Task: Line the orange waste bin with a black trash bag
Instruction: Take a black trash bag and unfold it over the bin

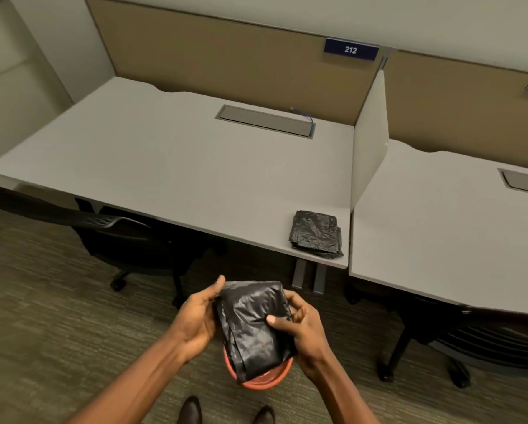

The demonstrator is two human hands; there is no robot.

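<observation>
Both hands, left hand (pixel 197 319) and right hand (pixel 299 327), fingers grasping folded black trash bag (pixel 252 325) above orange waste bin (pixel 256 381). Step: unfold; find open edge, shake loose over rim.

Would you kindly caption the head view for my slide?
Both hands hold a folded black bag above the orange bin.

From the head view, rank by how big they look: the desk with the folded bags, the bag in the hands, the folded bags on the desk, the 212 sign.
1. desk
2. held bag, nearer the camera
3. folded bags
4. 212 sign
</observation>
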